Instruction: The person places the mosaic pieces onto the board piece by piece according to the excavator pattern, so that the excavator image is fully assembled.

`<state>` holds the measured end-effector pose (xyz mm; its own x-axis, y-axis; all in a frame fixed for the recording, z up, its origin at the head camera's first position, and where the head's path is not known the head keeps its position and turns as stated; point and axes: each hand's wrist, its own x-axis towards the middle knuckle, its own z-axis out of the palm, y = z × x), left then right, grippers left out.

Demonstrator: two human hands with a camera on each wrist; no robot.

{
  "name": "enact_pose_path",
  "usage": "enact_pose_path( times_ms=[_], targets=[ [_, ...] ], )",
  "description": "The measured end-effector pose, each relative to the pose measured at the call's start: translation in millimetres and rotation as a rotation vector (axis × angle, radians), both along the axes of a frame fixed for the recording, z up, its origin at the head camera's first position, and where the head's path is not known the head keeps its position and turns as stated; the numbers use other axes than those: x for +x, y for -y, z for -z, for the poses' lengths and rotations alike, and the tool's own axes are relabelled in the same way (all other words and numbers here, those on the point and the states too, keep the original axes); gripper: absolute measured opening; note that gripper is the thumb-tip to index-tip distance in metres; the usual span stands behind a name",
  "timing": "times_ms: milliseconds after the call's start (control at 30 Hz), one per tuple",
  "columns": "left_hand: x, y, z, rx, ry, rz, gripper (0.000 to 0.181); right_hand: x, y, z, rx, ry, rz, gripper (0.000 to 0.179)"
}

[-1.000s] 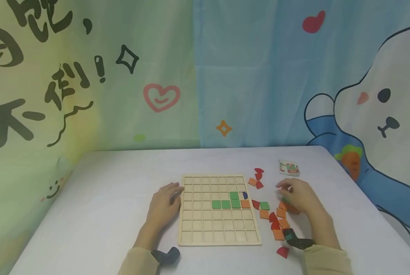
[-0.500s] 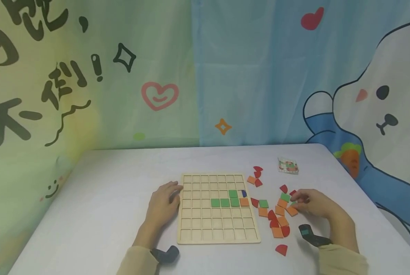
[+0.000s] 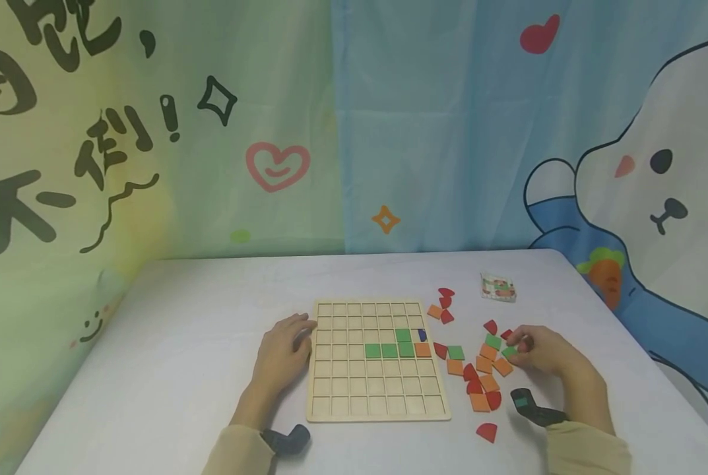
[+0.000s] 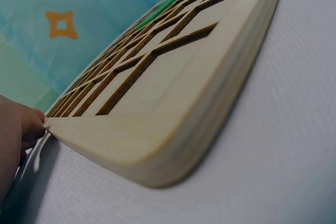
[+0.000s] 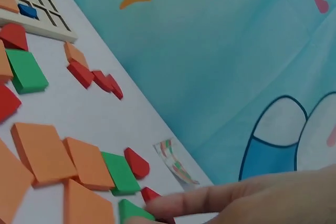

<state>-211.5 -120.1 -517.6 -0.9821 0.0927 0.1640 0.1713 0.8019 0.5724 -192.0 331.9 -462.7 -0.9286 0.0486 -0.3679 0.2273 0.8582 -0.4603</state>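
Observation:
A pale wooden grid board (image 3: 377, 406) lies flat, with several green square tiles (image 3: 390, 351), an orange square tile (image 3: 423, 349) and a small dark blue piece (image 3: 421, 335) in its cells. My left hand (image 3: 284, 349) rests at the board's left side, fingertips touching the rim, as the left wrist view also shows. Over to the right, my right hand (image 3: 544, 353) pinches a green square tile (image 5: 134, 211) between thumb and forefinger, low among the loose pieces. A red wedge-shaped piece (image 5: 150, 194) sits just behind the forefinger, partly hidden by it.
Between board and right hand lie scattered orange tiles (image 3: 483, 364), red wedges (image 3: 487, 432) and a green tile (image 3: 455, 353). More red wedges (image 3: 445, 302) lie near the board's far right corner. A small printed packet (image 3: 498, 288) is at the back. A patterned curtain (image 3: 425, 132) hangs behind the table.
My right hand has moved right from over the pile, uncovering orange, green and red pieces, and its fingertips have come to a green tile. The left hand stays at the board.

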Motion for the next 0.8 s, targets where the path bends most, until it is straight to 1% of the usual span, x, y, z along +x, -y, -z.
enact_pose_path(
  times_ms=[167,267,367,467,567,800],
  targets=[
    [0.5,-0.1,0.3,-0.004,0.003,-0.005,0.032,-1.0,9,-4.8,0.05,0.016,0.114,0.041],
    [0.7,-0.1,0.1,-0.002,0.0,-0.006,0.032,-2.0,15,-4.1,0.088,-0.015,0.178,0.045],
    [0.8,-0.2,-0.2,-0.004,-0.007,-0.006,0.032,-3.7,22,-1.2,0.114,-0.059,0.224,0.047],
    [0.9,-0.4,-0.8,-0.005,-0.011,-0.005,0.032,-5.3,27,2.0,0.126,-0.094,0.243,0.046],
    [0.8,-0.5,-1.6,-0.004,-0.016,-0.004,0.032,-6.8,30,5.3,0.125,-0.119,0.24,0.045],
    [0.8,-0.3,-0.9,-0.001,-0.021,-0.007,0.032,-11.6,38,11.0,0.072,-0.16,0.248,0.04]
  ],
)
